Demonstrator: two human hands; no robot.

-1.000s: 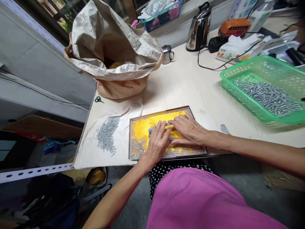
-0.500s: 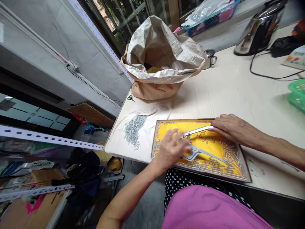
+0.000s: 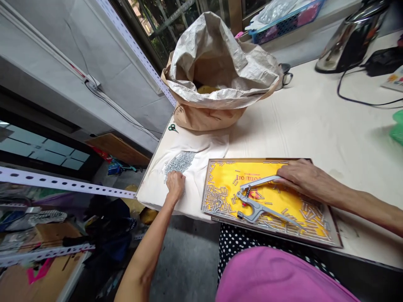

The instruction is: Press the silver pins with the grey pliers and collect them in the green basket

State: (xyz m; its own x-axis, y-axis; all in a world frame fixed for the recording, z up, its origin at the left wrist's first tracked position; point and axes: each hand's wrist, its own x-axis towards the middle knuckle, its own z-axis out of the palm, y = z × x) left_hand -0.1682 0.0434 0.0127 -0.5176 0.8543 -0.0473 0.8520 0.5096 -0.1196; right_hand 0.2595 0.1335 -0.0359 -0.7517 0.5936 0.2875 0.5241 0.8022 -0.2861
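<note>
My left hand [image 3: 175, 184] is closed, fingers down, at the near end of a heap of small silvery metal pieces [image 3: 184, 160] on the white cloth. Its fingertips are hidden, so whatever they pinch does not show. My right hand [image 3: 297, 174] is wrapped round the end of the upper handle of grey spring-loaded hand pliers [image 3: 256, 209]. The pliers' handles are spread, with the jaw end pointing left. They lie over a shallow rimmed tray [image 3: 333, 239] with a yellow bottom, where many similar metal pieces are scattered, thickest at the left and right ends.
A large open paper sack [image 3: 209, 117] stands behind the tray. Small green-handled scissors [image 3: 172, 128] lie at the table's left edge. Further back are a lidded metal cup [image 3: 286, 75], a kettle [image 3: 341, 46] with its cord, and a blue basket [image 3: 286, 29] on the sill.
My left hand has moved left from the pliers' jaw end to the heap and closed. More metal pieces show at the tray's left end. My right hand stays at the handle.
</note>
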